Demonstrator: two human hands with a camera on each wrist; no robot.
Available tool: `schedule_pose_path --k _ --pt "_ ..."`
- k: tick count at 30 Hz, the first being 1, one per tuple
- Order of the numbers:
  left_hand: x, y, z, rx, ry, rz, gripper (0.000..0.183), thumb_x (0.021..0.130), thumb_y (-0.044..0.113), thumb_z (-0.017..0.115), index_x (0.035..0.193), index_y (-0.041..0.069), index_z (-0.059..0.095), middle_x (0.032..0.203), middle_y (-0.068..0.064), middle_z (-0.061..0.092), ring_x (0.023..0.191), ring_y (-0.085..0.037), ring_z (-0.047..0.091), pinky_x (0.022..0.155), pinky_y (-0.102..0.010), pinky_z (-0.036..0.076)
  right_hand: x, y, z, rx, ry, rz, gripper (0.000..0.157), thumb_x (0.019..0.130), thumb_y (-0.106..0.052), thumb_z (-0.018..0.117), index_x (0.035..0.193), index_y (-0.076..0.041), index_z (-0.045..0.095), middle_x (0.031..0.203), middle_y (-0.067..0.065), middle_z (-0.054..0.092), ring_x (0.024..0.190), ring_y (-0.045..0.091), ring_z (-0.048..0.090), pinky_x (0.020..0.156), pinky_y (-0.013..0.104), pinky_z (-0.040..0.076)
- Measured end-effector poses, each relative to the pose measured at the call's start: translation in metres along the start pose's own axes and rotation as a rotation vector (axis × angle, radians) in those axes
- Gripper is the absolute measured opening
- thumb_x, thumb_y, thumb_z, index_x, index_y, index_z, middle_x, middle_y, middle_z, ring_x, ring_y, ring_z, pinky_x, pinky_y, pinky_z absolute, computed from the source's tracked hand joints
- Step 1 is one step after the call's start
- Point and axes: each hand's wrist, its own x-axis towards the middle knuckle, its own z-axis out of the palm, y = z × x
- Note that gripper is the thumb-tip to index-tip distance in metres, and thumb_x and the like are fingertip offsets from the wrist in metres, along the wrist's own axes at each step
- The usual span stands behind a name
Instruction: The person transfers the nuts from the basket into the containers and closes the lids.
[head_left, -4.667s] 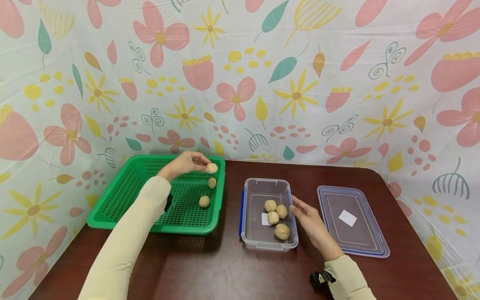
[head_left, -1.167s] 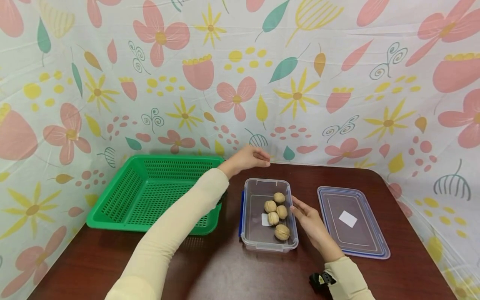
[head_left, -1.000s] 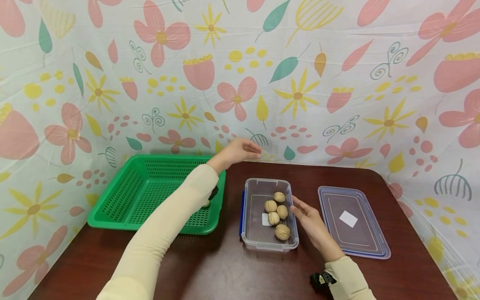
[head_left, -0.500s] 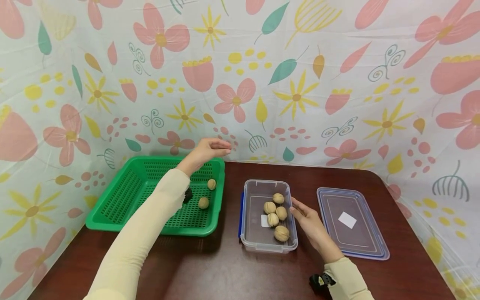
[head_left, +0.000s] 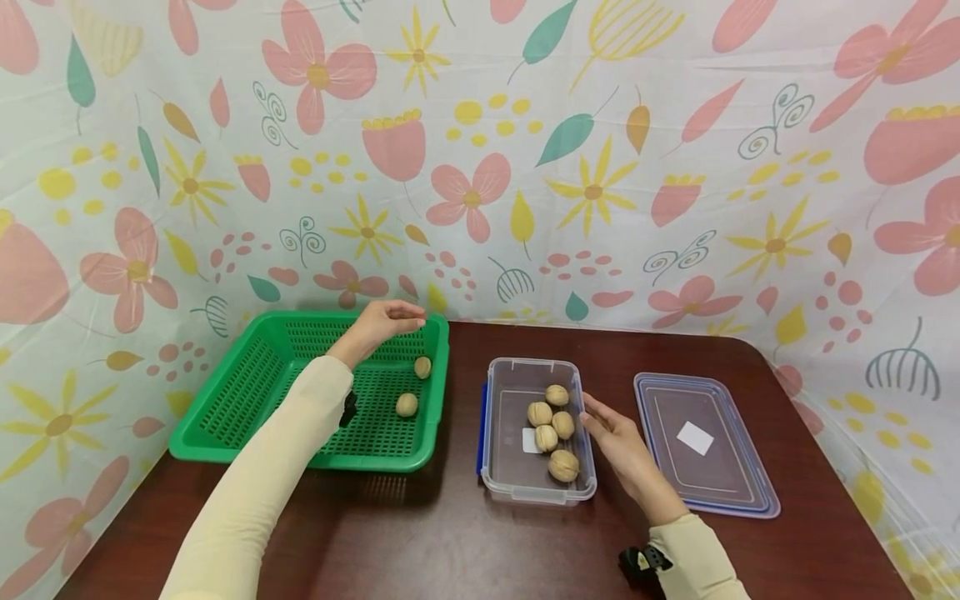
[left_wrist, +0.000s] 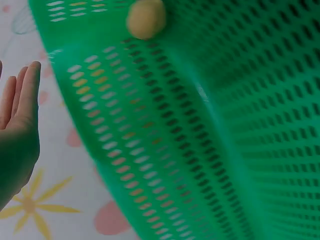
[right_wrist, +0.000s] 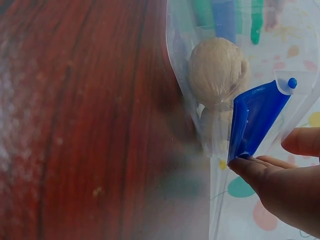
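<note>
Over the far right part of the green basket [head_left: 251, 392], my left hand [head_left: 378, 327] hovers with relaxed fingers and holds nothing. Two walnuts lie below it in the basket, one near the right wall [head_left: 423, 367] and another walnut [head_left: 407, 405] closer to the front. Several walnuts sit in the clear plastic container [head_left: 510, 467], mostly along its right half. My right hand [head_left: 621, 442] touches the container's right side. In the right wrist view its fingers lie fairly straight against a blue latch [right_wrist: 257, 120], and a walnut [right_wrist: 217, 70] shows through the clear wall.
The clear lid [head_left: 708, 475] with a blue rim lies flat to the right of the container. All stand on a dark brown table [head_left: 435, 542]. A flowered curtain [head_left: 480, 192] hangs right behind the table's back edge.
A walnut my left hand held earlier is now in the container. That hand has come back left, without a walnut, from near the container to above the basket. The right hand stays put.
</note>
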Motion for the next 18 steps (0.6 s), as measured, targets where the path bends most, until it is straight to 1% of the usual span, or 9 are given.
schedule_pose_path --k 2,3,9,14,18 --pt "0.001 -0.010 -0.002 0.009 0.000 -0.015 0.038 0.095 0.015 0.063 0.130 0.000 0.058 0.130 -0.018 0.057 0.123 -0.034 0.051 0.107 -0.048 0.038 0.000 0.000 0.000 -0.002 0.002 0.002 0.051 0.104 -0.015 0.043 0.150 0.001 0.028 0.155 0.019 0.025 0.143 0.030 0.021 0.116 0.048 0.019" --pt "0.001 -0.014 -0.002 -0.002 0.002 -0.028 0.039 0.094 0.014 0.064 0.130 -0.001 0.058 0.129 -0.019 0.057 0.123 -0.035 0.051 0.106 -0.048 0.038 0.000 0.000 0.000 -0.003 0.003 0.002 0.051 0.104 -0.015 0.043 0.150 0.001 0.028 0.155 0.019 0.025 0.143 0.030 0.020 0.116 0.048 0.018" --pt "0.004 -0.037 -0.002 0.016 0.013 -0.108 0.037 0.094 0.013 0.065 0.127 -0.001 0.059 0.127 -0.019 0.058 0.121 -0.034 0.053 0.103 -0.044 0.043 0.000 0.000 0.000 0.003 0.001 0.007 0.051 0.104 -0.016 0.043 0.150 0.001 0.028 0.155 0.018 0.025 0.143 0.030 0.021 0.116 0.048 0.019" --pt "0.007 -0.049 -0.001 0.061 0.018 -0.176 0.035 0.092 0.010 0.066 0.124 -0.003 0.061 0.125 -0.020 0.059 0.117 -0.033 0.056 0.098 -0.040 0.048 0.000 -0.001 0.000 0.004 0.003 0.004 0.050 0.104 -0.015 0.043 0.150 0.001 0.029 0.155 0.019 0.026 0.142 0.030 0.021 0.116 0.048 0.019" --pt "0.009 -0.053 0.004 0.115 0.014 -0.211 0.034 0.093 0.009 0.065 0.123 -0.004 0.062 0.125 -0.020 0.060 0.115 -0.032 0.058 0.094 -0.037 0.051 0.000 0.000 0.000 -0.003 0.008 0.000 0.050 0.104 -0.014 0.043 0.150 0.001 0.030 0.154 0.020 0.027 0.142 0.030 0.022 0.116 0.048 0.019"
